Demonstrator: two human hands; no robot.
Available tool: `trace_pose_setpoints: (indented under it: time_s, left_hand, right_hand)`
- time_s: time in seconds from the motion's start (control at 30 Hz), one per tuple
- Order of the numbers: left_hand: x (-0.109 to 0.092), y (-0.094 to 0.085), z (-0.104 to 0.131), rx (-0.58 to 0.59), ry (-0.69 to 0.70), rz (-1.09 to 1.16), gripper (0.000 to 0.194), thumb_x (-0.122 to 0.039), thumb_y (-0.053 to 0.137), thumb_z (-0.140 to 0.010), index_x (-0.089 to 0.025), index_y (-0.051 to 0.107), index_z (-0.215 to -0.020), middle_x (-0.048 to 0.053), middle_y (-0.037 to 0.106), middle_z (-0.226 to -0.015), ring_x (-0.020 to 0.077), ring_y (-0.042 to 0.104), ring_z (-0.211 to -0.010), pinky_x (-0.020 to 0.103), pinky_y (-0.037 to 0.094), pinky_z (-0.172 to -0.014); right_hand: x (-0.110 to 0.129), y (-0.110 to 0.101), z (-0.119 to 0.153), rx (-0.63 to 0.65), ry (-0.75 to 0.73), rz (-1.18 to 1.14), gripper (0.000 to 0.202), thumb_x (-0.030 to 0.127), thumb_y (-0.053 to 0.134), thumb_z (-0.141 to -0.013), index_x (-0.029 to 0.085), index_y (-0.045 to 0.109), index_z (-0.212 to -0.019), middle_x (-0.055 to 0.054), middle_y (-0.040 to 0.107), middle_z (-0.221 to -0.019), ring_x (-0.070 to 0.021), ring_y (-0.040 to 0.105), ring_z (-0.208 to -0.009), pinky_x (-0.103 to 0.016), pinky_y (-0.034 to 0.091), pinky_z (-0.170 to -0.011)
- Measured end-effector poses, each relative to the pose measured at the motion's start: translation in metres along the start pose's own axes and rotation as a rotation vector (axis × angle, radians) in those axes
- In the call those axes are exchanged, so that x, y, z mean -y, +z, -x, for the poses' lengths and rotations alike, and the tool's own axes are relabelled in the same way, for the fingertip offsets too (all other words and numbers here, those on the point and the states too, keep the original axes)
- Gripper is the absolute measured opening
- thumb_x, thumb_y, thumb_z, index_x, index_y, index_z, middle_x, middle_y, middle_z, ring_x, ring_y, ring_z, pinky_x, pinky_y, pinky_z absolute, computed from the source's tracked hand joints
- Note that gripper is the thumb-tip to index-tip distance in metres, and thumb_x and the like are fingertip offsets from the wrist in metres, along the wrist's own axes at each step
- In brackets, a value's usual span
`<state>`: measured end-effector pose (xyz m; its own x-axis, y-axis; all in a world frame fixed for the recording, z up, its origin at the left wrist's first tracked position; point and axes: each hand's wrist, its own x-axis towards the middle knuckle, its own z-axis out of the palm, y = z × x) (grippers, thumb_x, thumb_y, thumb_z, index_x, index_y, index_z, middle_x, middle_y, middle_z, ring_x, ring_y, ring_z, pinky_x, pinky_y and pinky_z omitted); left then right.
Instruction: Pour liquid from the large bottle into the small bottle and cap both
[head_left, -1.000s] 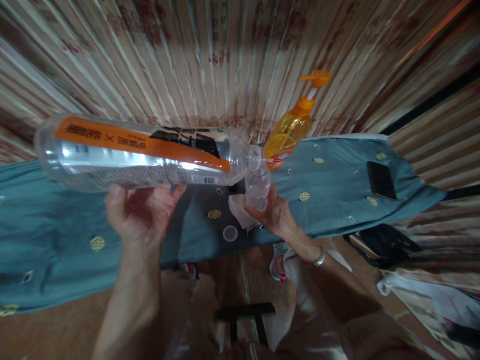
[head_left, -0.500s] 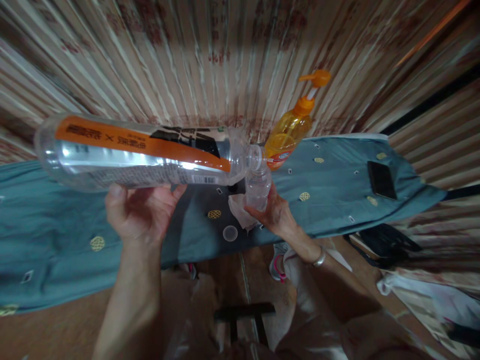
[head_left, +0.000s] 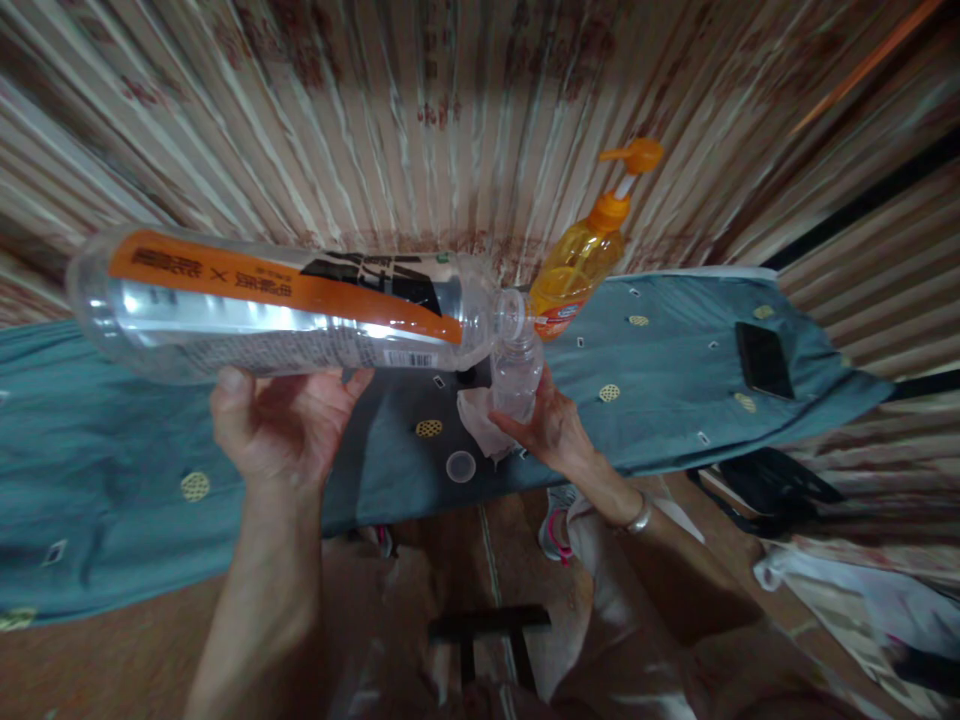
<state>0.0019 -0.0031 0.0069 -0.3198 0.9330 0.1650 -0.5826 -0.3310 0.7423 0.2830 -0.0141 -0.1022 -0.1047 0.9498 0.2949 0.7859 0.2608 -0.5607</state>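
My left hand grips a large clear plastic drink bottle from below, its fingers mostly hidden behind it. The bottle lies nearly level in the air, with an orange, silver and black label, and its open mouth points right. That mouth meets the top of a small clear bottle; whether liquid is flowing I cannot tell. My right hand is closed around the small bottle, which stands about upright. Just behind it is an orange pump bottle of yellow liquid. A pale cloth and a round clear lid lie nearby.
A teal patterned cloth covers the table. Toward its right end lies a dark phone-like slab. Pleated curtain hangs close behind the table. Below are a black stool-like bar and a dark bag at right.
Almost nothing differs. Both hands and both clear bottles keep their places, apart from a very slight shift of the large bottle.
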Motion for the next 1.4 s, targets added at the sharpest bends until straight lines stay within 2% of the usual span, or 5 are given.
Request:
trace_pose_setpoints:
  time_s: [0.23,0.53,0.7,1.2,1.4]
  left_hand:
    - [0.0006,0.0009,0.0003,0.013,0.009,0.013,0.07,-0.059,0.098,-0.061,-0.033,0.077,-0.122,0.007,0.082,-0.118,0.0373,0.077,-0.117,0.038,0.07,-0.073]
    - [-0.0071,-0.0022,0.0017,0.001,-0.099,-0.105,0.059,-0.067,0.103,-0.045,-0.041,0.076,-0.091,0.007,0.084,-0.103,0.0518,0.059,-0.146,0.065,0.062,-0.111]
    - [-0.0058,-0.0027,0.0015,0.024,-0.103,-0.111,0.057,-0.068,0.101,-0.047,-0.04,0.075,-0.09,0.006,0.085,-0.101,0.0479,0.056,-0.151,0.058,0.065,-0.107]
    - [-0.0073,0.0003,0.0023,0.037,-0.101,-0.123,0.054,-0.068,0.098,-0.05,-0.038,0.077,-0.089,0.008,0.085,-0.108,0.054,0.051,-0.154,0.068,0.055,-0.117]
    - [-0.0046,0.0009,0.0005,0.005,-0.056,-0.072,0.06,-0.065,0.099,-0.052,-0.034,0.08,-0.099,0.008,0.085,-0.11,0.0475,0.063,-0.144,0.053,0.069,-0.095]
  right_hand:
    - [-0.0001,-0.0002,-0.0012,-0.001,-0.031,-0.002,0.103,0.062,0.077,-0.092,-0.003,0.039,-0.162,-0.037,0.073,-0.139,-0.0511,0.077,-0.123,-0.069,0.068,-0.097]
    - [-0.0009,0.0006,-0.0002,0.0,-0.026,0.013,0.103,0.062,0.079,-0.092,0.004,0.037,-0.166,-0.034,0.072,-0.143,-0.0503,0.077,-0.124,-0.069,0.068,-0.1]
    - [-0.0001,0.0006,-0.001,0.003,-0.022,0.008,0.104,0.064,0.078,-0.092,0.002,0.037,-0.165,-0.035,0.072,-0.144,-0.0502,0.077,-0.123,-0.069,0.068,-0.1]
    - [0.0042,-0.0037,-0.0014,0.03,0.032,-0.017,0.102,0.058,0.081,-0.089,0.009,0.039,-0.168,-0.032,0.072,-0.145,-0.0512,0.076,-0.125,-0.073,0.066,-0.102]
    - [0.0032,-0.0029,-0.0013,0.019,0.016,-0.012,0.101,0.06,0.08,-0.09,0.007,0.04,-0.166,-0.032,0.072,-0.146,-0.0515,0.075,-0.128,-0.074,0.066,-0.102]
